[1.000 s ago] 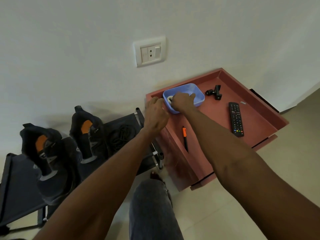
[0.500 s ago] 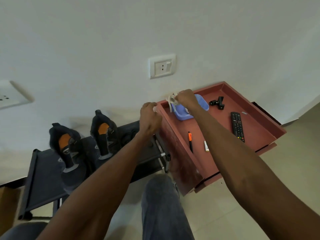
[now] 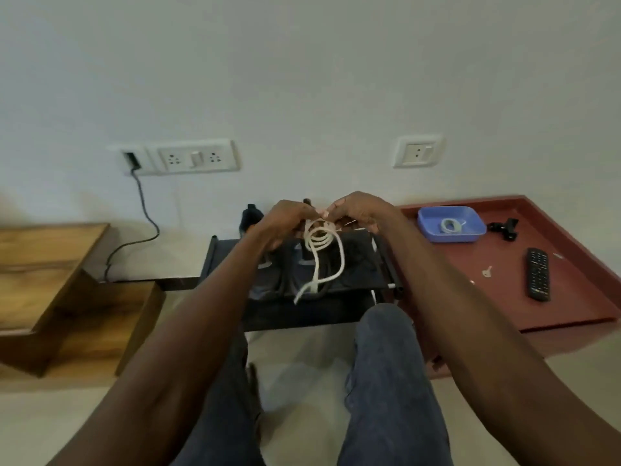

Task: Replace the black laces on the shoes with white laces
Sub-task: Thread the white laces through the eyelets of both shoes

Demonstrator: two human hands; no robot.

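Note:
A coiled white lace (image 3: 321, 243) hangs between my hands, its loose ends dangling down. My left hand (image 3: 285, 220) and my right hand (image 3: 361, 210) both pinch the top of the coil, held above the black shoe rack (image 3: 356, 264). The black shoes (image 3: 252, 215) stand on the rack behind my hands and are mostly hidden. A second coiled white lace (image 3: 452, 226) lies in the blue tray (image 3: 426, 218) on the red table (image 3: 504, 297) to the right.
A black remote (image 3: 538, 274), a small key (image 3: 486, 272) and a black clip (image 3: 504, 227) lie on the red table. A wooden cabinet (image 3: 50, 280) stands at the left. A black cable (image 3: 141, 227) hangs from the wall socket (image 3: 193, 158). My knees fill the foreground.
My right hand lifted a white lace out of the blue tray and both hands carried it left over the shoe rack. The view swung left with them.

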